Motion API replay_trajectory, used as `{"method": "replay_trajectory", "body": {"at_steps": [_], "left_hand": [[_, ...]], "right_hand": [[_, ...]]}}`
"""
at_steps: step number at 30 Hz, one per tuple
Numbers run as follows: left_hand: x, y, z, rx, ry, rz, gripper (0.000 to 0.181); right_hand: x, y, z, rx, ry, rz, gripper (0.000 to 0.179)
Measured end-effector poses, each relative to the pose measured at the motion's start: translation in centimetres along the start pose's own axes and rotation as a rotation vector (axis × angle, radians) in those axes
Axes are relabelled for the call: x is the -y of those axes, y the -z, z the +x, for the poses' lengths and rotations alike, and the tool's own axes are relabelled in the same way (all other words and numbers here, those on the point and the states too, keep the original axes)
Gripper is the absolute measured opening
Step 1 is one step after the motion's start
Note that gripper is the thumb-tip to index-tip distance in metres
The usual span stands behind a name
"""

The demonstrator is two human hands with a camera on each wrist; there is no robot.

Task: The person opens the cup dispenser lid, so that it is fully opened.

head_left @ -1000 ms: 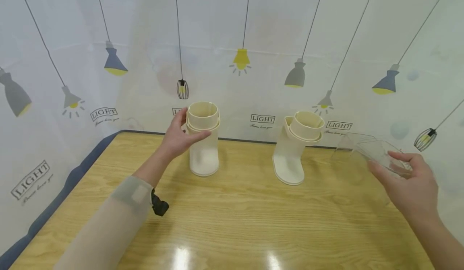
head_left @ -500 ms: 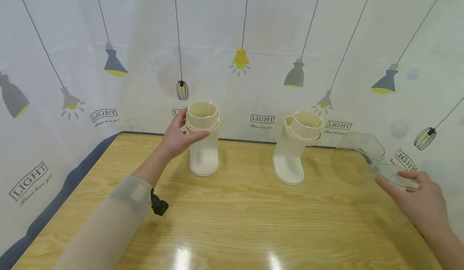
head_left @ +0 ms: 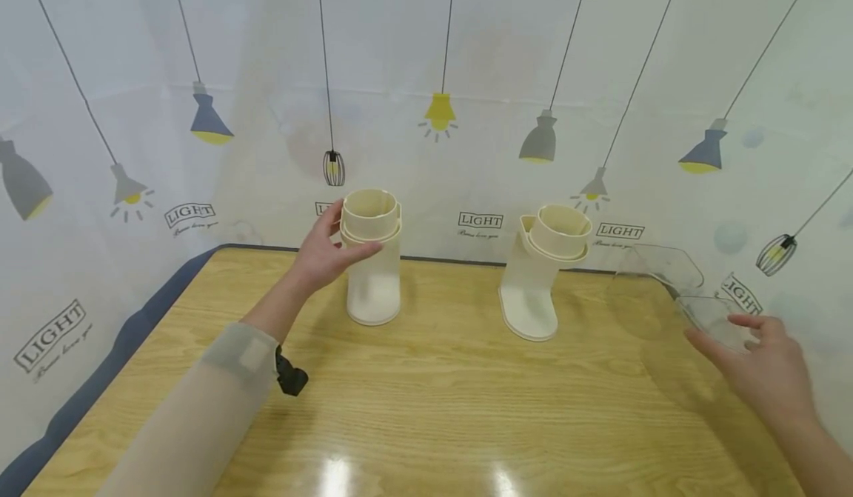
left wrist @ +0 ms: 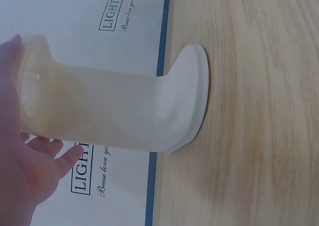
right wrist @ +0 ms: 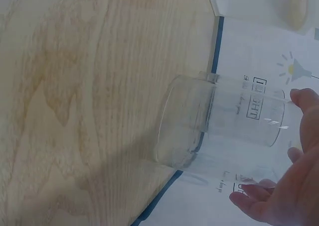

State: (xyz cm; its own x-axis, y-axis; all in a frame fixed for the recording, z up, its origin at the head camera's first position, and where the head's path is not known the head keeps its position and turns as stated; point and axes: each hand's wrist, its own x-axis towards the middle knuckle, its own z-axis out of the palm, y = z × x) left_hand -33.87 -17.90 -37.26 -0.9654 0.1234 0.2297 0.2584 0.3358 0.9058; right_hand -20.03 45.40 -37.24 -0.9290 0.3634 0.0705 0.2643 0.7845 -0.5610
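Two cream plastic stands, each with a round open collar on top and a flat curved foot, stand upright at the back of the table. My left hand [head_left: 326, 256] grips the left stand [head_left: 375, 282] around its upper part, thumb across the front. In the left wrist view, that stand's foot [left wrist: 187, 99] rests on the wood. The other stand [head_left: 529, 282] is to the right. At the far right, my right hand [head_left: 766, 367] holds a clear plastic container [right wrist: 174, 121] by its upper end, thumb and fingers on opposite sides. A second clear container [head_left: 666, 256] stands just behind it.
The wooden table [head_left: 426, 408] has a dark blue edge at its back and left. Close behind it hangs a white sheet [head_left: 426, 45] printed with lamps and "LIGHT" lettering. A black strap piece [head_left: 291, 375] sits on my left wrist.
My right hand has lowered a clear container to the right, beside the other clear one, then stayed nearly still. My left hand and both cream stands keep their places.
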Motion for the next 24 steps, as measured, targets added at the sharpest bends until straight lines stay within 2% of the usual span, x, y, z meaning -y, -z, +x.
{"method": "replay_trajectory", "body": {"at_steps": [16,24], "left_hand": [[-0.17,0.27,0.17,0.036,0.011,0.028,0.108],[-0.02,0.32,0.23,0.037,0.003,0.036,0.106]], "right_hand": [[-0.01,-0.83,0.39,0.038,-0.066,0.005,0.116],[0.1,-0.8,0.35,0.027,-0.045,0.0,0.117]]}}
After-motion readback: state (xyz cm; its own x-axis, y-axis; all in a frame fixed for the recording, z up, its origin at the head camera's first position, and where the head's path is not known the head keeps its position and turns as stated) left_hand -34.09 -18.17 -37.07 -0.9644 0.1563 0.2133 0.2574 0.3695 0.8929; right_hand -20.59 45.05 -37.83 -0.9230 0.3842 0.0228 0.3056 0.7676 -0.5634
